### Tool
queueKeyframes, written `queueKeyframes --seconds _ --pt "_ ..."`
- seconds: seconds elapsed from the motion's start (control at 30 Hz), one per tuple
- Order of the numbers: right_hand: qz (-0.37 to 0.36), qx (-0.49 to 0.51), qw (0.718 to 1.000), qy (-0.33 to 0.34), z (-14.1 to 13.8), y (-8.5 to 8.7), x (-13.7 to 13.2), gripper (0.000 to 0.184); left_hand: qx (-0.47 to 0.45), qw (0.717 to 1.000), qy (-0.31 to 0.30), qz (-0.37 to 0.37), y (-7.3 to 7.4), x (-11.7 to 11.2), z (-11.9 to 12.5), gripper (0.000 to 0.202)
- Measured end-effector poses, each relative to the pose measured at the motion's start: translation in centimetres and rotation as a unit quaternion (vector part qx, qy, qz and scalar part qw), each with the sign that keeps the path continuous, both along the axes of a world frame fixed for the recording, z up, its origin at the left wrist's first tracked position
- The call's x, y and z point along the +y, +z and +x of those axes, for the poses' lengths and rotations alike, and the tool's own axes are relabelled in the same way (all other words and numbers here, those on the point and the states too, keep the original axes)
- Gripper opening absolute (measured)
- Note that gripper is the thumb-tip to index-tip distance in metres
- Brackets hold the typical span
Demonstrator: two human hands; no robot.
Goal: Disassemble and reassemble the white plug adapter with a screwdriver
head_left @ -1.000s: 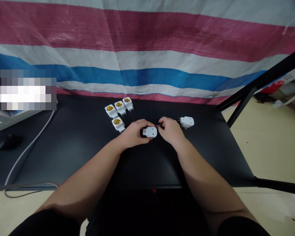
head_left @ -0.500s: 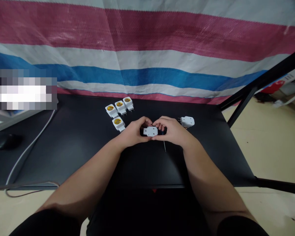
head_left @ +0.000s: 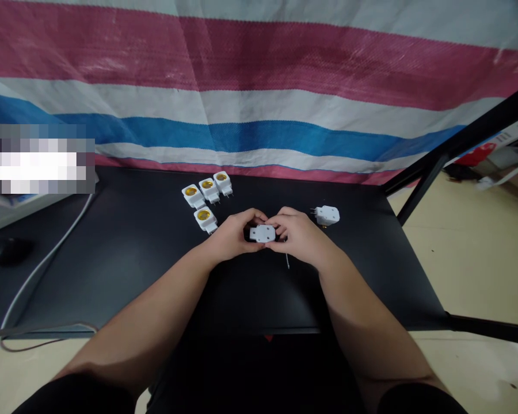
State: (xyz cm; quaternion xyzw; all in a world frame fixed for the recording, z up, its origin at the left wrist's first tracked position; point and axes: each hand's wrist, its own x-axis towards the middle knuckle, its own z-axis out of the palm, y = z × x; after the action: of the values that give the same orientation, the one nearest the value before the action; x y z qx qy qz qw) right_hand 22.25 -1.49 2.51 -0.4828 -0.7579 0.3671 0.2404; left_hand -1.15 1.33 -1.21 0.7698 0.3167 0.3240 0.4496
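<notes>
Between my two hands is a white plug-in lamp holder [head_left: 262, 233], its back with several screw holes facing up. My left hand [head_left: 233, 234] is closed on its left end, thumb below and fingers above. My right hand [head_left: 297, 234] grips its right end the same way. Under my right palm a thin metal shaft [head_left: 287, 259], like a screwdriver's, sticks out toward me. Whether my right hand holds it or it rests on the table is hidden. A second lamp holder [head_left: 327, 215] lies right of my right hand, back up, prongs pointing left.
Several white lamp holders with brass-coloured sockets, one of them nearest my left hand [head_left: 205, 217], stand on the black table [head_left: 133, 241]. A computer mouse [head_left: 8, 250] and a grey cable [head_left: 47, 259] are at left. A striped sheet [head_left: 259, 103] hangs behind; a black frame [head_left: 440, 155] stands at right.
The whole view has shifted slightly. Both hands keep the same lamp holder between them, and my right fingers have shifted a little at its right end.
</notes>
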Motion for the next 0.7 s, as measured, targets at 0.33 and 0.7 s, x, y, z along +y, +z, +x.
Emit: queueKeyframes --seconds 0.33,0.7 --pt "0.027 -0.112 0.993 0.006 -0.6 1.3 -0.8 0.028 0.003 1.0 -0.007 -0.018 -0.6 0.0 -0.1 0.069" --pt "0.017 -0.126 0.992 0.025 -0.3 1.8 -1.0 0.022 0.019 1.0 -0.016 -0.01 -0.1 -0.3 0.2 0.065"
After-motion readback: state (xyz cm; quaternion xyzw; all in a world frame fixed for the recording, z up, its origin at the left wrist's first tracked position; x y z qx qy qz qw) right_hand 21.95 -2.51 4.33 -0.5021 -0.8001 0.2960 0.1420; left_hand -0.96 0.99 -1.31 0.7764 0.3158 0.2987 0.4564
